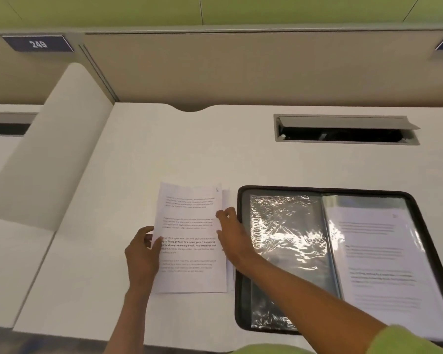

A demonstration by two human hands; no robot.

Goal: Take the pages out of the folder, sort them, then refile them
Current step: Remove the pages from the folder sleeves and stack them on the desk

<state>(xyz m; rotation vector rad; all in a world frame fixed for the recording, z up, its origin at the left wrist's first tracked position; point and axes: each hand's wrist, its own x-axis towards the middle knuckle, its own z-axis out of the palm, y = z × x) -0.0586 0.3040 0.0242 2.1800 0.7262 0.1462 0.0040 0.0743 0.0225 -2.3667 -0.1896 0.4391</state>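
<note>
While the pages lie as a loose stack on the white surface, just left of the open folder and toward the near edge, both hands hold them. The left hand grips the stack's left edge about halfway down, thumb laid over the top sheet and fingers curled under it, so that edge lifts slightly. The right hand is at the opposite edge, fingers bent and the thumb tip on the paper, pinching the stack's right side; its forearm crosses the folder's near left corner.

The top sheet carries four blocks of printed text and a small handwritten mark in its far right corner, too faint to read. Edges of lower sheets show along the right side, not squared up.

The folder is black with a zip rim and lies flat, spread open, at the near right of the surface. Its left half shows a crinkled clear sleeve that glares with light; its right half shows a printed sheet inside a sleeve.

Toward the far right edge a cable hatch stands with its lid raised. A plate numbered 249 sits on the partition at the far left.
</note>
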